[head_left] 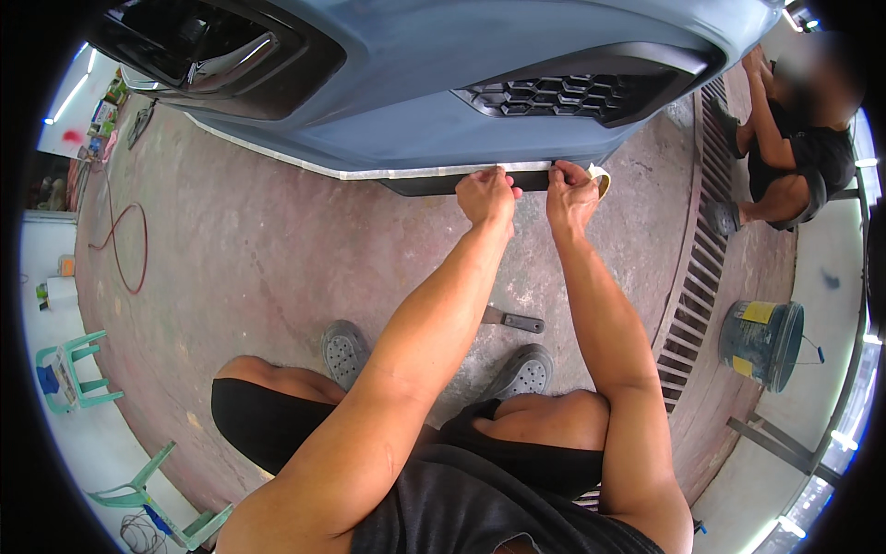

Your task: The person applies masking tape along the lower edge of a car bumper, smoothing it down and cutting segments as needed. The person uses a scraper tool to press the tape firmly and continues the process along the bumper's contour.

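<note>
The left hand and right hand pinch 1 narrow whitish tape strip; beside the right hangs 1 round cream tape roll.

We see a stained, pinkish-grey floor filling the frame's middle. On it, just below centre, we find a dark-handled scraper, with grey clogs nearby. A red hose loops at left; a slatted grating runs down the right.

Smooth, satin bumper; papery tape (matt, it seems); rough concrete floor; 2 plastic chairs.
</note>
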Motion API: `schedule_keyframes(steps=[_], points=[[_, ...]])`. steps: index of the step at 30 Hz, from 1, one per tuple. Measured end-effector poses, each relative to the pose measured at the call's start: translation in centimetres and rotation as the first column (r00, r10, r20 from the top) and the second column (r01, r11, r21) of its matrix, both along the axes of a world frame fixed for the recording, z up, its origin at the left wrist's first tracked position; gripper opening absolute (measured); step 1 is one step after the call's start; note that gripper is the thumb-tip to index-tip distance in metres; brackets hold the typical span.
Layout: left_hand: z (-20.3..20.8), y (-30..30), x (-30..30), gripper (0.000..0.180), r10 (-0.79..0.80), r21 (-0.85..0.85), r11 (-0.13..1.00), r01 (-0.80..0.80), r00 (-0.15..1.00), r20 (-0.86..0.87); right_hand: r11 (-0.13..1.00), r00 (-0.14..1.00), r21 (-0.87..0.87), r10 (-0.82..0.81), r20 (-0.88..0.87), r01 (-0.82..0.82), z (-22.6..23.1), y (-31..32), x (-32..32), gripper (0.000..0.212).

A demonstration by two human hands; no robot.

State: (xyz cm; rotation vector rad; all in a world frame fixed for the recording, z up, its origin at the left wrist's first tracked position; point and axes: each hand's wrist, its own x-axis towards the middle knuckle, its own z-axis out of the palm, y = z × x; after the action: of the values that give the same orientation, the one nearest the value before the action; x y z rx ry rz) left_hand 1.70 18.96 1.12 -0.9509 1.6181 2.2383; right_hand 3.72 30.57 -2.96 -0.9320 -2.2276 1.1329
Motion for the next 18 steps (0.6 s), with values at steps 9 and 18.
schedule_keyframes(steps=[9, 18], points=[[0.1, -0.4, -0.1, 0.012, -0.001, -0.001, 1.0, 0.001, 1.0, 0.005, 1.0, 0.985, -0.007, -0.013, 0.169, 0.015, 1.1, 0.1, -0.4, 0.036], [-1.8, 0.4, -0.8, 0.005, -0.042, -0.099, 0.994, 0.039, 0.999, -0.027, 0.969, 0.959, -0.125, -0.18, 0.22, 0.211, 0.5, 1.4, -0.2, 0.041]])
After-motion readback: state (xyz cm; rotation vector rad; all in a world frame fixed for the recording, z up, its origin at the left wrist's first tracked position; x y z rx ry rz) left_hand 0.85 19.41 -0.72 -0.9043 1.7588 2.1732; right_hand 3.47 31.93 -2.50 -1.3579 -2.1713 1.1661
